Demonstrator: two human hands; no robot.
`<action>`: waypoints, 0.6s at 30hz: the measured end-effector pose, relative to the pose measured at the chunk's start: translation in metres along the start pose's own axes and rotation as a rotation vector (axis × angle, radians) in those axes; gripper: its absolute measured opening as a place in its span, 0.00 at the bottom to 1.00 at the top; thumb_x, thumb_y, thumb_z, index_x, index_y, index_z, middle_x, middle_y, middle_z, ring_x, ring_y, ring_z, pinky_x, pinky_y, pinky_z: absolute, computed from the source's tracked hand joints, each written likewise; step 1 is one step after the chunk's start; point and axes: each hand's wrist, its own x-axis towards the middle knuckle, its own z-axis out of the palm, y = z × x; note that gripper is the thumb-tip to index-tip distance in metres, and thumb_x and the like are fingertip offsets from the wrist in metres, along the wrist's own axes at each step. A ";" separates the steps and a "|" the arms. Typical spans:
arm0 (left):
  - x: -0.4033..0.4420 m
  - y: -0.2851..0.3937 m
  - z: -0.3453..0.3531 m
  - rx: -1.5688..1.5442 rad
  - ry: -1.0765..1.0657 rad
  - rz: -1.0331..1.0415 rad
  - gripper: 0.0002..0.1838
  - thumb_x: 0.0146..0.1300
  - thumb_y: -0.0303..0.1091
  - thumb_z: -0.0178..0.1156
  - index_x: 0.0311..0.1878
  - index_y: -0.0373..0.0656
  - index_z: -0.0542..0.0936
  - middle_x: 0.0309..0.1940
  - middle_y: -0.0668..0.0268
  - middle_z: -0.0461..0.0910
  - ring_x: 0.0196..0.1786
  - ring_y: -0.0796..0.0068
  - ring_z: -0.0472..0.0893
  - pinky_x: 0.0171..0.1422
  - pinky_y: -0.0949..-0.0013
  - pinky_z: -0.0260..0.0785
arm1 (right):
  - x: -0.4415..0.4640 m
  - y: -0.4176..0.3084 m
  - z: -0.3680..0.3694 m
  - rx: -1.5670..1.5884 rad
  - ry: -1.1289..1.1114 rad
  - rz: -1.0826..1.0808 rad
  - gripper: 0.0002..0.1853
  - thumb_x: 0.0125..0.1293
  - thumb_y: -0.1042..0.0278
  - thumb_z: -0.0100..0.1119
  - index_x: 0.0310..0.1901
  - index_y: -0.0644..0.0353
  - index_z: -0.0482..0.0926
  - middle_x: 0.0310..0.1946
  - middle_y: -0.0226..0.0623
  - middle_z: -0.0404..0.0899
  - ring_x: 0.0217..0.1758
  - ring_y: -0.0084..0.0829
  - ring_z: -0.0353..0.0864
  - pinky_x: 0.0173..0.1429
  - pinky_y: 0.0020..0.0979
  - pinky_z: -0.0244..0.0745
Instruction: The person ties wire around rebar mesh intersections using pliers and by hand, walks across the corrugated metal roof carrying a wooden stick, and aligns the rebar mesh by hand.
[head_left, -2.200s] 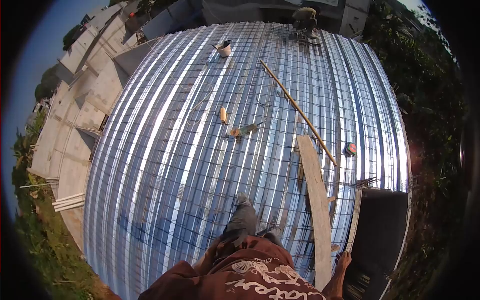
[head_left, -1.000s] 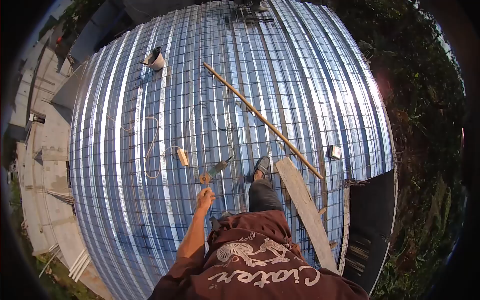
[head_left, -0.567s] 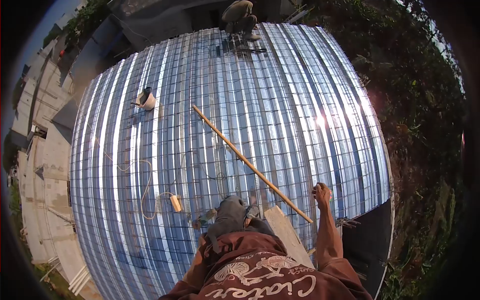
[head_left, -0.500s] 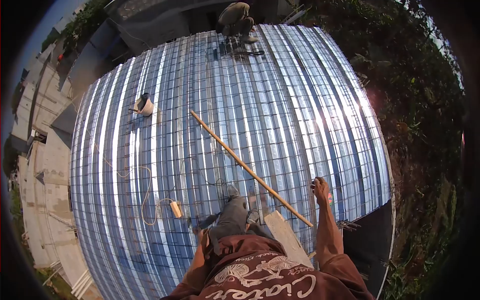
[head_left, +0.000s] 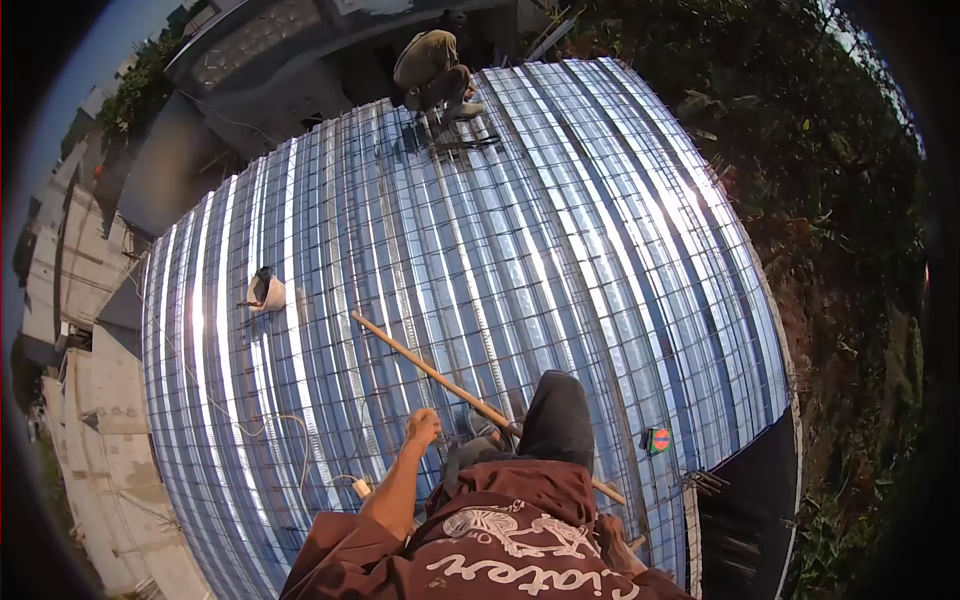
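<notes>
My left hand (head_left: 423,427) is raised in front of me with its fingers curled closed. Its palm is hidden, so I cannot make out whether anything is inside. Just beyond that hand, a long wooden pole (head_left: 425,366) lies slantwise over the steel mesh (head_left: 330,390), passing behind my raised leg (head_left: 556,420). Only a bit of my right arm shows beside the shirt; the right hand is out of sight. On the mesh to my right sits a small dark object with a green and orange face (head_left: 657,440), resembling a tape measure.
Shiny ribbed metal decking (head_left: 600,250) lies under the mesh. A person (head_left: 432,70) crouches at the far edge. A pale bucket (head_left: 266,292) stands left, and a cable (head_left: 300,440) runs to a small pale block (head_left: 361,487). A dark drop (head_left: 745,500) borders the deck at right.
My left hand has come up and forward, while my right hand has dropped back out of view. One knee has risen. The pole and bucket appear lower in view as I advance.
</notes>
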 end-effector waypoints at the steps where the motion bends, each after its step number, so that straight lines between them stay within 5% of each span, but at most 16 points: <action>1: 0.013 0.026 0.008 0.015 0.005 -0.002 0.11 0.64 0.33 0.55 0.47 0.41 0.82 0.31 0.64 0.83 0.27 0.76 0.80 0.27 0.74 0.71 | 0.004 0.016 -0.004 0.103 0.025 0.129 0.15 0.62 0.65 0.52 0.45 0.68 0.78 0.26 0.41 0.78 0.25 0.35 0.82 0.24 0.35 0.73; 4: 0.048 0.074 0.037 0.090 -0.042 0.118 0.14 0.68 0.36 0.54 0.52 0.40 0.79 0.35 0.63 0.83 0.27 0.76 0.80 0.27 0.74 0.72 | 0.011 -0.007 -0.005 0.167 -0.004 0.284 0.16 0.64 0.62 0.52 0.47 0.65 0.77 0.29 0.40 0.79 0.28 0.35 0.82 0.28 0.36 0.74; 9: 0.091 0.117 0.082 0.194 0.078 0.062 0.15 0.69 0.39 0.52 0.52 0.42 0.80 0.34 0.63 0.84 0.28 0.75 0.82 0.28 0.73 0.72 | 0.073 -0.135 0.024 0.118 -0.224 0.154 0.18 0.66 0.57 0.51 0.50 0.61 0.77 0.35 0.40 0.80 0.33 0.35 0.82 0.34 0.37 0.76; 13: 0.113 0.103 0.109 0.260 0.107 -0.102 0.14 0.63 0.41 0.56 0.42 0.44 0.85 0.29 0.61 0.85 0.35 0.69 0.85 0.36 0.66 0.76 | 0.140 -0.324 0.011 0.167 -0.200 -0.200 0.18 0.70 0.54 0.49 0.52 0.58 0.74 0.41 0.38 0.81 0.35 0.30 0.82 0.36 0.35 0.76; 15: 0.100 0.135 0.134 0.588 0.340 0.194 0.16 0.56 0.46 0.58 0.40 0.49 0.87 0.35 0.55 0.85 0.43 0.52 0.84 0.50 0.58 0.74 | 0.151 -0.445 -0.015 0.227 -0.123 -0.479 0.19 0.70 0.58 0.51 0.55 0.64 0.75 0.38 0.40 0.81 0.34 0.30 0.83 0.34 0.32 0.75; 18: 0.101 0.182 0.164 0.432 0.430 0.228 0.15 0.59 0.40 0.57 0.41 0.43 0.86 0.39 0.53 0.84 0.44 0.56 0.83 0.51 0.61 0.74 | 0.170 -0.579 -0.062 0.237 -0.024 -0.742 0.20 0.71 0.57 0.50 0.57 0.62 0.74 0.41 0.37 0.81 0.37 0.28 0.82 0.37 0.29 0.74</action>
